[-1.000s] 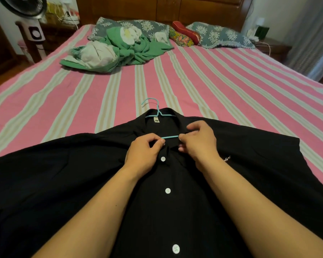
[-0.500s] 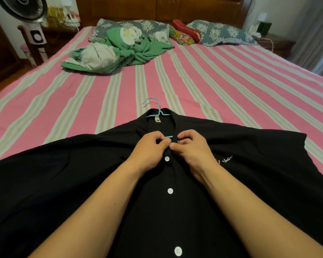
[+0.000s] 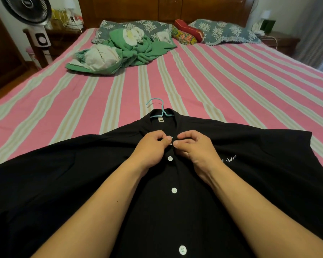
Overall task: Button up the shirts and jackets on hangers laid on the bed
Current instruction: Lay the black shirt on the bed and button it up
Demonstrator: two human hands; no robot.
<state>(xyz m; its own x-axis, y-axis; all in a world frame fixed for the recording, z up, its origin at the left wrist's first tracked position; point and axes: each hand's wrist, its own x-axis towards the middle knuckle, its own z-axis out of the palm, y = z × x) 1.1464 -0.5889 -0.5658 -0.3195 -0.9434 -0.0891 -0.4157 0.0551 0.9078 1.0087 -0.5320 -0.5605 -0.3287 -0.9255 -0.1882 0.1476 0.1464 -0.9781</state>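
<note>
Black shirt (image 3: 101,183) lies near, on turquoise hanger (image 3: 161,111), over pink striped bed (image 3: 231,90). Left hand (image 3: 149,149) and right hand (image 3: 194,148) together, pinching placket at top button (image 3: 171,143). Lower buttons fastened.

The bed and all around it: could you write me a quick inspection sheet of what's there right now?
Surface: bed with a pink and cream striped sheet.
Job's things: black shirt on a blue hanger, laid flat; three white buttons below the hands look fastened.
Clutter: green and white bedding heap, two grey floral pillows, a red patterned cushion.
Grips: left hand and right hand pinch the shirt front at the top button, near the collar.
Cables: a cord on the right nightstand.
Surroundings: standing fan, wooden headboard, curtain.
</note>
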